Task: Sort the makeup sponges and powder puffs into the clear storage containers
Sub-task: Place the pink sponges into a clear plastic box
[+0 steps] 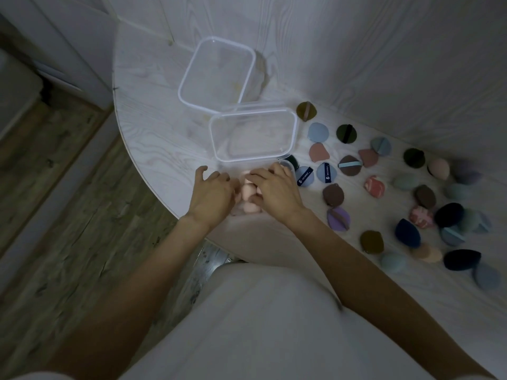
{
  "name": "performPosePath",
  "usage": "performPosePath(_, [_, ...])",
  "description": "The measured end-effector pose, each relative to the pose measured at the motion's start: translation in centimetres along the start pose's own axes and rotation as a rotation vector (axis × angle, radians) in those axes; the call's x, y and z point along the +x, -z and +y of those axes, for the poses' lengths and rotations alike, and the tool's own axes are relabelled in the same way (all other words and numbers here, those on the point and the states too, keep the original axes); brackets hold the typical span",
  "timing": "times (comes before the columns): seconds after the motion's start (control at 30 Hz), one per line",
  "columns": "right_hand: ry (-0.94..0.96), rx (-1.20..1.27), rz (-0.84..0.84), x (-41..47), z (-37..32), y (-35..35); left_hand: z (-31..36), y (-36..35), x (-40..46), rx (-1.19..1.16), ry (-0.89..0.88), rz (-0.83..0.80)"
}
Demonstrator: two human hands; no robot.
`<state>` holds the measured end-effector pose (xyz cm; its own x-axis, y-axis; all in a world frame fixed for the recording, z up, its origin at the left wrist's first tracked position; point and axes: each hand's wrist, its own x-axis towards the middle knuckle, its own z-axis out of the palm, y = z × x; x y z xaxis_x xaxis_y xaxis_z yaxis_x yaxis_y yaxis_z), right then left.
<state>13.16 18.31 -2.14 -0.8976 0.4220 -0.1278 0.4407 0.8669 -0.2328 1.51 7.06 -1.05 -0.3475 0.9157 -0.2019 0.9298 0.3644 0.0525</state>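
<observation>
Three clear containers stand in a row on the white table [153, 138]. The far container [186, 78] is empty. In the middle container [295, 127] something pale pink shows faintly. The near container [288, 164] holds several pink sponges [245, 192] and lies mostly under my hands. My left hand [212, 192] rests over its left side with fingers spread. My right hand [274, 187] curls over the right side, thumb and fingers pinched around a pink sponge. Flat powder puffs such as a blue one [318, 132] and egg-shaped sponges such as a navy one [407, 233] lie scattered to the right.
The table's curved edge runs just in front of my hands, with wooden floor [68, 215] to the left. A white panelled wall [384, 64] rises behind the containers and puffs. My pale clothing fills the bottom of the view.
</observation>
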Motion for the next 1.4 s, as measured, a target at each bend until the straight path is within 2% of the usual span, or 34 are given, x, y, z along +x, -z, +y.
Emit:
performPosePath(0.1, [-0.006,-0.001,-0.026,-0.1,0.0,0.2,0.7,-0.7,-1.5,-0.085,0.017,-0.014])
performPosePath(0.33, [-0.006,0.003,-0.058,-0.1,-0.2,0.6,1.2,0.4,0.4,-0.038,0.028,-0.187])
performPosePath(0.4, [-0.007,-0.011,-0.068,-0.1,-0.1,0.7,1.0,0.5,0.4,0.007,-0.006,-0.125])
performPosePath(0.57, [-0.022,-0.052,-0.065,0.1,-0.4,0.6,0.6,-0.2,-1.7,-0.112,-0.038,0.043])
performPosePath(0.8, [-0.041,-0.042,-0.054,0.0,-0.6,0.3,-0.3,-2.2,-1.7,-0.139,-0.076,0.080])
performPosePath(0.87, [-0.039,-0.023,-0.032,-0.2,-0.5,0.1,-0.2,-2.2,-1.7,-0.188,-0.091,0.102])
performPosePath(0.97, [-0.041,-0.003,0.014,-0.4,-0.5,-0.1,0.4,-1.7,-1.9,-0.247,-0.119,0.004])
performPosePath(1.13, [-0.011,0.054,0.071,-0.6,-0.4,-0.6,1.5,-2.4,-2.7,-0.029,-0.194,-0.036])
performPosePath(1.2, [0.022,0.114,0.136,-1.2,0.0,-0.8,1.6,-2.7,-2.6,-0.048,-0.186,0.038])
performPosePath(1.27, [0.011,0.172,0.217,-2.5,0.9,-0.6,2.1,-2.9,-2.1,-0.116,-0.187,0.031])
performPosePath(1.4, [-0.117,0.211,0.371,-6.9,3.6,-0.5,4.1,-2.5,-1.3,-0.204,-0.190,0.014])
